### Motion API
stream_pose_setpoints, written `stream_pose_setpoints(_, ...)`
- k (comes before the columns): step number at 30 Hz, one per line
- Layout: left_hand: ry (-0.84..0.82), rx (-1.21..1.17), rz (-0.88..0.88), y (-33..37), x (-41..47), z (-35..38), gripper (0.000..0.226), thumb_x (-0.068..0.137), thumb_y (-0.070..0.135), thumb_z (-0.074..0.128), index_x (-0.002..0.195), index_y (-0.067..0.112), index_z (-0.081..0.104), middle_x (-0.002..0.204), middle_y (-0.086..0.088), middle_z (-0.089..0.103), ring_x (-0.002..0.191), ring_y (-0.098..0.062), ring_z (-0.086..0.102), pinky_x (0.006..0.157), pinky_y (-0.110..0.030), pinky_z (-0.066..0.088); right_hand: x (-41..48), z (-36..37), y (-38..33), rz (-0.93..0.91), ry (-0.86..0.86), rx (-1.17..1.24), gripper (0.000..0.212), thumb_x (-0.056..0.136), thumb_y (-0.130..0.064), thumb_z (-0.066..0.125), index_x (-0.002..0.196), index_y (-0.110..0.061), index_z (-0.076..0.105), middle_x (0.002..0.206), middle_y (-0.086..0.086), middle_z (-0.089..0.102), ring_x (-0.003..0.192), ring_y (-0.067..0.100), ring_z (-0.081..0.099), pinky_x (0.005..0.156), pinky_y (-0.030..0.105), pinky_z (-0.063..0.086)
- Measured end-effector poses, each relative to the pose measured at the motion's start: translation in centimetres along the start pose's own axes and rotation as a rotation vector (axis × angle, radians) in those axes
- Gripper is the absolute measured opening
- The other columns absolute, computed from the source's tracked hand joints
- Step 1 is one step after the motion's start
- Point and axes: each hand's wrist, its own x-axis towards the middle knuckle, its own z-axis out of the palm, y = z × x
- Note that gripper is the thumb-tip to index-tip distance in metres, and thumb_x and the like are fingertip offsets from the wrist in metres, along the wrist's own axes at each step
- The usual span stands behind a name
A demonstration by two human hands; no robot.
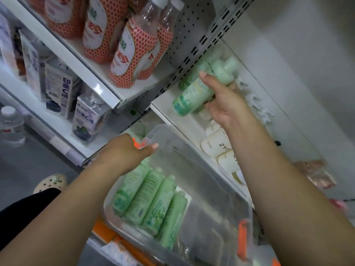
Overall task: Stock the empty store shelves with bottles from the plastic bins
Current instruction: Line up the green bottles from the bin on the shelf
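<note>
Though blurred toward the edges, legible as a store aisle seen steeply from above.

- Surface, 1 o'clock: white shelf (165, 110), backed by perforated panel (184, 35) and slotted upright (215, 35). Plain white wall (307, 54) at 2 o'clock.
- Right hand (224, 100), 1 o'clock: fingers curled round a green bottle (194, 95), thumb laid along its upper side. Bottle tilted, base toward 8 o'clock, just above the shelf. Touching or merely close to the shelved green bottles (221, 68) behind it: cannot tell which.
- White bottles (215, 143), 3 o'clock of centre: lying on the same shelf, lettered "ZY".
- Clear plastic bin (211, 189), 6 o'clock: raised just below the shelf front, second orange latch (242, 239) on its 5 o'clock wall.
- Left hand (126, 150), centre: thumb hooked over the bin's corner rim beside an orange latch (139, 144), gripping. Remaining fingers hidden under the rim.
- Binned green bottles (149, 200): four counted, lying side by side along the bin's 8 o'clock side.
- Upper shelf, 11 o'clock: red-patterned bottles (132, 50), white-capped, in rows.
- Lower shelf, 9 o'clock: purple-and-white cartons (86, 120), with a clear water bottle (11, 123) at the far edge.
- Grey floor (23, 166), 8 o'clock, with a pale perforated shoe (51, 182).
- Pink packets (317, 175), 3 o'clock: too blurred to identify.
</note>
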Motion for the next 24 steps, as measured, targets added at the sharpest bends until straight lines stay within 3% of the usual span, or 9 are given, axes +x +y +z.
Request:
stream_pose_setpoints(3, 0.067, -0.035, 0.025, 0.1, 0.2, -0.2, 0.066, 0.086, 0.069, 0.055, 0.055, 0.013, 0.039, 0.052, -0.006, 0.041, 0.052, -0.025, 0.048, 0.049, -0.031, 0.029, 2.0, 0.7, 1.0, -0.024, 0.001, -0.120, 0.051, 0.077, -0.007, 0.084, 0.123, -0.011, 0.061, 0.107, 0.003, 0.074, 0.097, 0.016, 0.071, 0.082, 0.040, 0.057)
stream_pose_setpoints(5, 0.092, -0.047, 0.048, 0.3, 0.1, -0.3, 0.065, 0.089, 0.066, 0.054, 0.054, 0.014, 0.036, 0.050, -0.005, 0.035, 0.049, -0.024, 0.043, 0.047, -0.032, 0.024, 3.0, 0.6, 1.9, -0.058, 0.003, -0.203, 0.051, 0.077, -0.007, 0.084, 0.122, -0.011, 0.060, 0.109, 0.003, 0.074, 0.100, 0.017, 0.071, 0.090, 0.042, 0.058)
stream_pose_setpoints(6, 0.101, -0.059, 0.057, 0.3, 0.2, -0.3, 0.064, 0.090, 0.064, 0.054, 0.056, 0.011, 0.043, 0.051, -0.009, 0.037, 0.052, -0.026, 0.046, 0.048, -0.034, 0.027, 3.3, 0.6, 2.2, -0.086, 0.010, -0.238, 0.057, 0.077, -0.007, 0.085, 0.126, -0.011, 0.056, 0.112, 0.004, 0.073, 0.103, 0.018, 0.070, 0.093, 0.043, 0.057)
stream_pose_setpoints(8, 0.121, -0.097, 0.071, 0.2, 0.5, -0.2, 0.067, 0.091, 0.062, 0.054, 0.086, -0.004, 0.064, 0.075, -0.016, 0.057, 0.079, -0.034, 0.061, 0.064, -0.039, 0.044, 3.7, 0.5, 2.3, -0.142, 0.021, -0.326, 0.072, 0.076, -0.009, 0.086, 0.136, -0.014, 0.046, 0.118, 0.004, 0.069, 0.106, 0.018, 0.069, 0.092, 0.042, 0.058)
stream_pose_setpoints(9, 0.141, -0.121, 0.073, 0.1, 0.7, 0.0, 0.069, 0.090, 0.062, 0.055, 0.103, -0.005, 0.065, 0.092, -0.015, 0.063, 0.095, -0.036, 0.063, 0.074, -0.040, 0.047, 3.7, 0.5, 2.3, -0.169, 0.026, -0.386, 0.080, 0.074, -0.012, 0.088, 0.139, -0.017, 0.041, 0.121, 0.004, 0.067, 0.107, 0.018, 0.068, 0.091, 0.042, 0.058)
stream_pose_setpoints(12, 0.161, -0.171, 0.065, -0.1, 1.0, 0.4, 0.059, 0.088, 0.063, 0.058, 0.114, 0.011, 0.068, 0.111, -0.009, 0.069, 0.106, -0.029, 0.062, 0.083, -0.034, 0.047, 3.4, 0.0, 1.6, -0.249, 0.034, -0.587, 0.099, 0.068, -0.020, 0.091, 0.146, -0.029, 0.031, 0.131, 0.001, 0.058, 0.113, 0.016, 0.064, 0.096, 0.037, 0.056)
stream_pose_setpoints(14, 0.176, -0.193, 0.074, -0.3, 1.2, 0.7, 0.051, 0.088, 0.061, 0.060, 0.108, 0.015, 0.070, 0.108, -0.006, 0.070, 0.102, -0.026, 0.063, 0.082, -0.033, 0.048, 3.0, -0.2, 0.7, -0.293, 0.021, -0.727, 0.095, 0.072, -0.022, 0.090, 0.147, -0.030, 0.033, 0.130, -0.003, 0.054, 0.113, 0.012, 0.060, 0.095, 0.030, 0.054)
stream_pose_setpoints(18, 0.199, -0.202, 0.103, 0.0, 1.3, 1.1, 0.037, 0.089, 0.057, 0.062, 0.089, 0.020, 0.067, 0.086, 0.001, 0.067, 0.088, -0.024, 0.064, 0.077, -0.034, 0.051, 3.2, -0.3, -0.8, -0.421, -0.032, -1.075, 0.087, 0.071, -0.035, 0.090, 0.142, -0.025, 0.041, 0.133, -0.001, 0.051, 0.119, 0.016, 0.054, 0.100, 0.031, 0.050)
stream_pose_setpoints(24, 0.234, -0.137, 0.169, 0.4, 1.4, 0.9, 0.038, 0.093, 0.052, 0.059, 0.075, 0.018, 0.063, 0.064, 0.001, 0.060, 0.066, -0.018, 0.058, 0.061, -0.032, 0.046, 5.5, 0.2, -2.6, -0.565, -0.068, -1.488, 0.079, 0.070, -0.034, 0.090, 0.135, -0.018, 0.048, 0.131, 0.005, 0.053, 0.120, 0.022, 0.049, 0.091, 0.025, 0.038)
